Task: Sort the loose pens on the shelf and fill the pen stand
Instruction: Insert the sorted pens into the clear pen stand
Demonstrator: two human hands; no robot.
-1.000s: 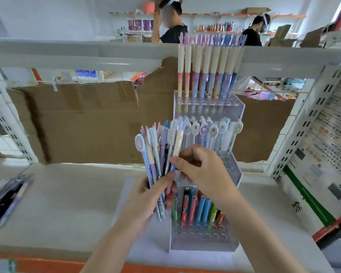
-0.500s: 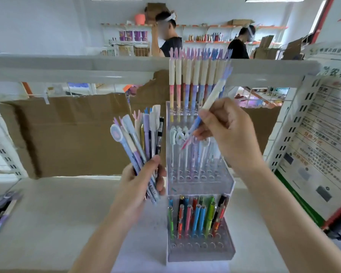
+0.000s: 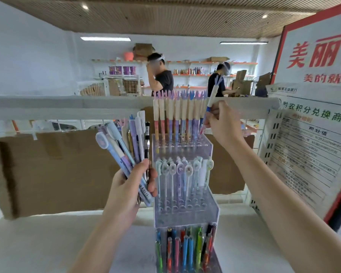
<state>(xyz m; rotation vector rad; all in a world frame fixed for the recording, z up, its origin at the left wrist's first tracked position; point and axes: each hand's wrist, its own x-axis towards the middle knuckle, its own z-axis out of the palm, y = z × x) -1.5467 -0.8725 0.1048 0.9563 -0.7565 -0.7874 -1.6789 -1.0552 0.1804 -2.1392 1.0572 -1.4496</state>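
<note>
A clear three-tier pen stand (image 3: 213, 210) stands on the white shelf (image 3: 47, 243). Its top tier holds a row of cream pens with hand-shaped caps (image 3: 177, 115), the middle tier oval-topped pens, the bottom tier bright coloured pens. My left hand (image 3: 126, 192) grips a fanned bundle of loose pens (image 3: 124, 142) just left of the stand. My right hand (image 3: 222, 123) pinches one cream pen with a blue cap (image 3: 213, 93), its tip down at the right end of the top tier.
Brown cardboard (image 3: 53, 168) backs the shelf. An upper shelf edge (image 3: 67, 107) crosses above the stand. A perforated upright and a printed notice (image 3: 311, 154) stand to the right. Two people work at far shelves behind.
My right hand has lifted the single pen from in front of the middle tier up to the right end of the top row. The view has tilted upward. My left hand keeps its bundle.
</note>
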